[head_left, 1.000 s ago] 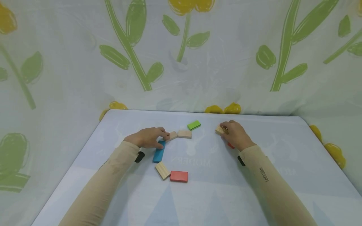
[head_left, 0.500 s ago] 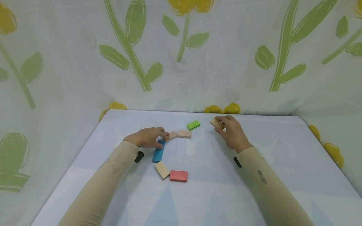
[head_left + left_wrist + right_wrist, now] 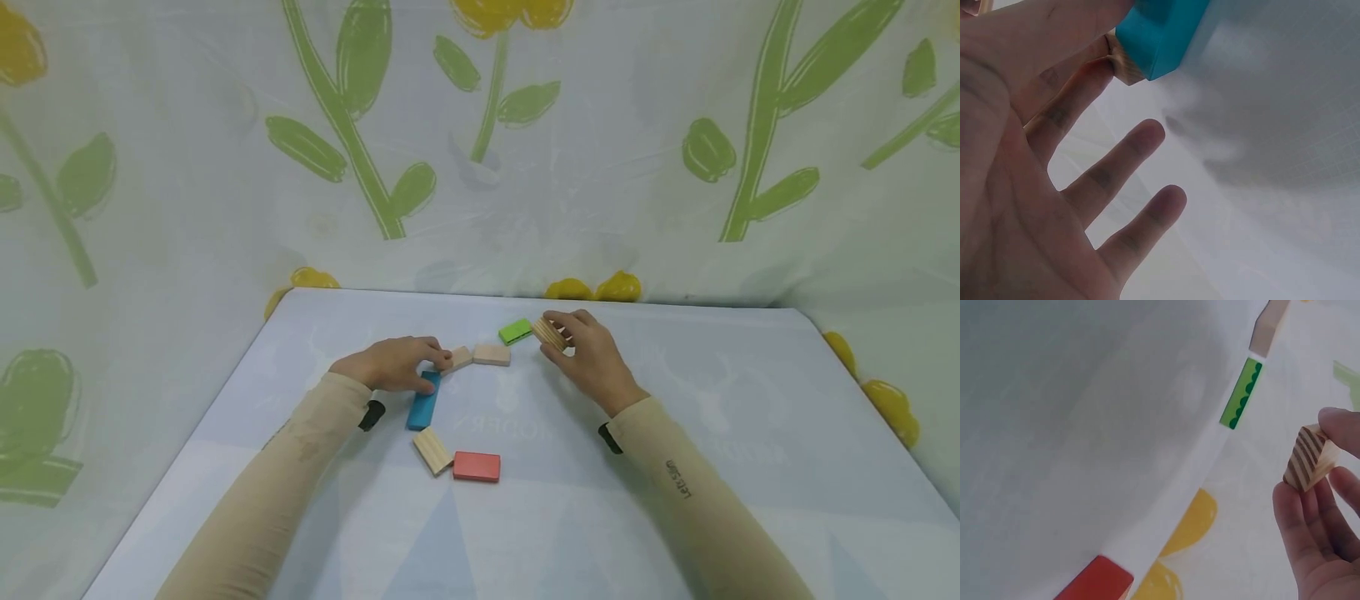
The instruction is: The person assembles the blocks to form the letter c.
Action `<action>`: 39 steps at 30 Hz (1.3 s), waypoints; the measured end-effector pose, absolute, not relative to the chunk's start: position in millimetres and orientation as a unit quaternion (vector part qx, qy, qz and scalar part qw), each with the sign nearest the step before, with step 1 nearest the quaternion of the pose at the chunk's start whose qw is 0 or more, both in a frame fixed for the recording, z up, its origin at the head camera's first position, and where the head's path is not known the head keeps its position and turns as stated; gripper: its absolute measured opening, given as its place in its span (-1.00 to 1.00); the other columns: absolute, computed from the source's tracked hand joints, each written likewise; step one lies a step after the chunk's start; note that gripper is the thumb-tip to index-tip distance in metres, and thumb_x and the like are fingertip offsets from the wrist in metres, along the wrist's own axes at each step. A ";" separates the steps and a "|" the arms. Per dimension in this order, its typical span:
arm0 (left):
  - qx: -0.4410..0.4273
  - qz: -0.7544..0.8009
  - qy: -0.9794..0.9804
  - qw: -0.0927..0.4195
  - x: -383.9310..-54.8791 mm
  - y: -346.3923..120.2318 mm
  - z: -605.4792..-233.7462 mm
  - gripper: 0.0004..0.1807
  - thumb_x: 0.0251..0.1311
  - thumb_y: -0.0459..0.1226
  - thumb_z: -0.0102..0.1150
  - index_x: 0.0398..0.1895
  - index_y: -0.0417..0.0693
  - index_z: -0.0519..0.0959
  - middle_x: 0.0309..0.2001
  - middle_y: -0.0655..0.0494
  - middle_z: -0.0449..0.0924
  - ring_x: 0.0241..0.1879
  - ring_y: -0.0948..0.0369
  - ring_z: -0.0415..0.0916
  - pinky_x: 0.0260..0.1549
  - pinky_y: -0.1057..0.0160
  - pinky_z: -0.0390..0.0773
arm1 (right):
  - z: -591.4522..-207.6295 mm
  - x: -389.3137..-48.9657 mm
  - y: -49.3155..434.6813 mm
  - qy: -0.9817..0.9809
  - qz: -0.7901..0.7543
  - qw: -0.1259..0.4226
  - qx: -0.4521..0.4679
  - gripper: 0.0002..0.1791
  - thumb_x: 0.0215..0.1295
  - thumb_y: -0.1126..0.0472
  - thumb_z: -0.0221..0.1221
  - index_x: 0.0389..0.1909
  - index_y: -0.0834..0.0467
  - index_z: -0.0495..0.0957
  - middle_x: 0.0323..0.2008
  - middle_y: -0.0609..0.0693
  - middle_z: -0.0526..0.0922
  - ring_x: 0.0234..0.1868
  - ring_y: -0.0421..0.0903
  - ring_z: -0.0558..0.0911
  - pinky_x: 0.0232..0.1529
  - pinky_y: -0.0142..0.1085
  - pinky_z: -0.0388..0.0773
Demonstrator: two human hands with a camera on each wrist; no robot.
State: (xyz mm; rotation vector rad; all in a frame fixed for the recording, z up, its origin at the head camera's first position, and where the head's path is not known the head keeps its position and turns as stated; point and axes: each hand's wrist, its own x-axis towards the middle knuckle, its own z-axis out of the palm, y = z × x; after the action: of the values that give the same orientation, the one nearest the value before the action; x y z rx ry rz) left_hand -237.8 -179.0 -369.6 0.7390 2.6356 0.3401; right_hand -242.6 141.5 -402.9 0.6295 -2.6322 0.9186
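In the head view my left hand [image 3: 390, 365] rests at the far end of a blue block [image 3: 422, 410], thumb on it. Its index finger touches a pale wooden block [image 3: 461, 359] that meets the blue one at an angle. The left wrist view shows the other fingers straight and spread. My right hand [image 3: 591, 360] pinches a striped wooden block [image 3: 550, 335] between thumb and fingers, held above the table. Just left of it lies a green block [image 3: 515, 332]. Another pale wooden block [image 3: 492, 356] continues the line from the one at my left hand.
Nearer to me lie a wooden block [image 3: 432, 452] and a red block [image 3: 477, 467], corners nearly touching. The right wrist view shows a second red block [image 3: 1094, 581], hidden in the head view. Behind the white table [image 3: 712, 483] hangs a flower-printed cloth [image 3: 600, 167].
My right hand has lifted the striped wooden block and carried it left, close to the green block. My left hand has stayed in place.
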 end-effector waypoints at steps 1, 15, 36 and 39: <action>0.263 0.121 0.938 0.190 -237.9 -178.9 -369.6 -0.53 0.27 -0.22 0.39 0.25 -0.01 0.62 0.31 0.09 0.47 0.30 0.06 0.41 0.21 -0.03 0.49 | -402.7 -242.1 139.6 -0.910 0.321 0.144 0.221 -0.44 0.24 0.26 0.42 0.27 0.17 0.53 -0.02 0.11 0.57 -0.05 0.00 0.62 -0.02 -0.18 0.66; 0.262 0.123 0.938 0.192 -239.8 -178.8 -372.1 -0.53 0.27 -0.23 0.39 0.26 -0.01 0.62 0.31 0.10 0.47 0.32 0.06 0.40 0.24 -0.03 0.47 | -411.2 -237.6 123.7 -0.914 0.329 0.113 0.207 -0.42 0.24 0.21 0.43 0.29 0.11 0.53 -0.01 0.05 0.56 -0.06 -0.04 0.62 -0.02 -0.19 0.66; 0.265 0.121 0.937 0.191 -239.5 -179.6 -371.6 -0.52 0.27 -0.22 0.38 0.27 -0.01 0.61 0.32 0.08 0.46 0.34 0.04 0.39 0.25 -0.04 0.46 | -410.4 -237.0 121.9 -0.930 0.295 0.064 0.212 -0.49 0.25 0.21 0.42 0.23 0.12 0.59 -0.06 0.05 0.58 -0.15 -0.05 0.60 -0.10 -0.21 0.64; 0.266 0.123 0.937 0.190 -240.3 -179.7 -372.3 -0.52 0.27 -0.23 0.38 0.27 -0.01 0.61 0.31 0.08 0.47 0.33 0.04 0.39 0.25 -0.04 0.45 | -408.7 -237.5 121.0 -0.933 0.287 0.047 0.213 -0.50 0.25 0.22 0.42 0.21 0.13 0.59 -0.08 0.05 0.59 -0.14 -0.05 0.59 -0.10 -0.21 0.63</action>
State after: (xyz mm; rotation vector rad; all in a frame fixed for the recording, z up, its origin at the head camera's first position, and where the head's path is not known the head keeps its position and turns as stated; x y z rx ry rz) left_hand -240.3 -179.7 -372.3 0.7482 2.6326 0.3466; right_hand -237.5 121.0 -408.7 0.6494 -2.8455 0.8740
